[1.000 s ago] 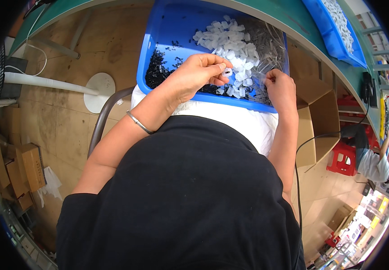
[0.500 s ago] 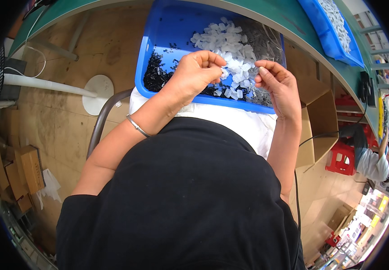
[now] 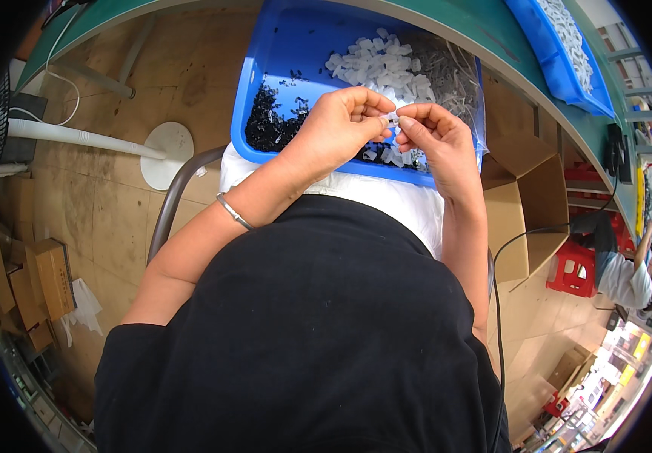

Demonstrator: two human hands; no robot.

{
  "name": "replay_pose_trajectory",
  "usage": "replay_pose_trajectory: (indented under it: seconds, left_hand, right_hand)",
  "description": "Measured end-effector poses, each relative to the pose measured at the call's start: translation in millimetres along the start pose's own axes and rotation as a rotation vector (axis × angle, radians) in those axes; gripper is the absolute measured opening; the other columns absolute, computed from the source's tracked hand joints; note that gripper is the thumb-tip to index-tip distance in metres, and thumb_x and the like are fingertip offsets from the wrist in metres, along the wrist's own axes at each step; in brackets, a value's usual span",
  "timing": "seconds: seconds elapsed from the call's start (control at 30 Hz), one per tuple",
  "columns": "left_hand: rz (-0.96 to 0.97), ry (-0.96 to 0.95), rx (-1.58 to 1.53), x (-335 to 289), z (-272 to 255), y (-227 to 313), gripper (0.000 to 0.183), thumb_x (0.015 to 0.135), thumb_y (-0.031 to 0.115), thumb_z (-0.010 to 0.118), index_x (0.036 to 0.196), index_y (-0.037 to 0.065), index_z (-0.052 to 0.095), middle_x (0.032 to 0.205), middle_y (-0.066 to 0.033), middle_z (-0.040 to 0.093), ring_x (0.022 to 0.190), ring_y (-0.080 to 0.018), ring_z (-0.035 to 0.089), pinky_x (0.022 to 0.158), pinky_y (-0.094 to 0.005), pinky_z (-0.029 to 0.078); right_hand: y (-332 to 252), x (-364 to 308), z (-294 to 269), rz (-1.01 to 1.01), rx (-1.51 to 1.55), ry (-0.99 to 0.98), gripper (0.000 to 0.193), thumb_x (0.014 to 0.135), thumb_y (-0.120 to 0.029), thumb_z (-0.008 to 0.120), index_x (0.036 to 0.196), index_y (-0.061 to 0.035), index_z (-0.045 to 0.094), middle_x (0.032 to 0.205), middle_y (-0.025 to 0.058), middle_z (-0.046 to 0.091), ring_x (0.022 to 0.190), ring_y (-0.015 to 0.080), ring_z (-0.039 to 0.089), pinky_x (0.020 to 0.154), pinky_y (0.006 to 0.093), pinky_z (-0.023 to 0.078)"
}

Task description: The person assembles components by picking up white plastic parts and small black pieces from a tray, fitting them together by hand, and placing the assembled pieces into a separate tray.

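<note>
My left hand [image 3: 337, 128] and my right hand [image 3: 441, 140] meet fingertip to fingertip over a blue tray [image 3: 241, 121]. Pinched between them is a small white plastic piece [image 3: 393, 118] with a dark part in it; the fingers cover much of it. Beneath my hands lies a heap of translucent white plastic pieces [image 3: 375, 62]. Tiny black parts [image 3: 269, 124] are piled at the tray's left side. Clear plastic film or strips [image 3: 450, 75] fill its right side. The tray rests on white cloth over my lap.
A green table edge [image 3: 477, 34] curves past the tray's far side, with another blue tray [image 3: 560, 57] of white pieces on it. An open cardboard box [image 3: 526, 204] stands at the right. Left are a white pole stand [image 3: 167, 155] and cartons [image 3: 47, 279]. A person [image 3: 620, 275] sits far right.
My right hand has moved left and now touches the piece at my left fingertips. My left hand has shifted slightly right. The hands were apart before.
</note>
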State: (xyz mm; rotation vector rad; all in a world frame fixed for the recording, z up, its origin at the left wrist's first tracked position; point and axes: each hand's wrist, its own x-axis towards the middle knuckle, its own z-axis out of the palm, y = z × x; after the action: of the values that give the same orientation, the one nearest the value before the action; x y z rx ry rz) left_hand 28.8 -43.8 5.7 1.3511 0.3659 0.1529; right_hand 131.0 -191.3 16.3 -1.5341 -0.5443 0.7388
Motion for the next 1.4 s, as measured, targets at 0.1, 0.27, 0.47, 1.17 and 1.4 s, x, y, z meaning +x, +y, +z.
replay_pose_trajectory:
  seconds: [0.1, 0.27, 0.47, 1.17, 1.4]
  left_hand:
    - [0.013, -0.010, 0.030, 0, 0, -1, 0.025, 0.090, 0.003, 0.061, 0.113, -0.007, 0.059, 0.094, -0.0123, 0.067, 0.084, -0.0149, 0.066, 0.078, -0.0264, 0.054]
    - [-0.010, -0.043, 0.026, -1, 0, 3, 0.026, 0.091, 0.003, 0.061, 0.115, -0.007, 0.058, 0.094, -0.0136, 0.068, 0.086, -0.0155, 0.067, 0.079, -0.0257, 0.055]
    - [-0.055, -0.041, -0.073, -1, -1, 0, 0.027, 0.091, 0.003, 0.062, 0.115, -0.007, 0.057, 0.096, -0.0147, 0.068, 0.087, -0.0164, 0.067, 0.079, -0.0260, 0.056]
    - [0.025, 0.001, 0.116, 3, -6, -7, 0.030, 0.093, 0.003, 0.056, 0.121, -0.008, 0.056, 0.098, -0.0135, 0.068, 0.088, -0.0157, 0.067, 0.080, -0.0257, 0.055]
    - [0.043, -0.003, 0.170, 4, -6, -9, 0.029, 0.094, 0.004, 0.056, 0.121, -0.008, 0.057, 0.098, -0.0142, 0.068, 0.086, -0.0155, 0.067, 0.080, -0.0261, 0.055]
  right_hand:
    - [2, 0, 3, -0.014, -0.021, 0.037, 0.012, 0.091, -0.004, 0.061, 0.099, 0.0040, 0.064, 0.083, 0.0054, 0.065, 0.072, 0.0090, 0.060, 0.067, 0.0225, 0.051]
    - [8, 1, 5, -0.042, -0.006, 0.081, 0.010, 0.091, -0.003, 0.061, 0.097, 0.0039, 0.064, 0.083, 0.0052, 0.065, 0.071, 0.0085, 0.059, 0.067, 0.0222, 0.050]
    - [8, 0, 10, -0.116, -0.132, 0.084, 0.008, 0.090, -0.002, 0.062, 0.096, 0.0009, 0.065, 0.083, 0.0040, 0.064, 0.070, 0.0081, 0.059, 0.064, 0.0231, 0.048]
    - [5, -1, 12, -0.093, -0.200, 0.133, 0.016, 0.089, -0.002, 0.063, 0.103, 0.0054, 0.063, 0.083, 0.0077, 0.068, 0.074, 0.0109, 0.066, 0.068, 0.0241, 0.053]
    - [7, 2, 8, -0.011, -0.144, 0.066, 0.014, 0.089, -0.002, 0.063, 0.101, 0.0051, 0.063, 0.083, 0.0075, 0.067, 0.074, 0.0112, 0.065, 0.068, 0.0233, 0.054]
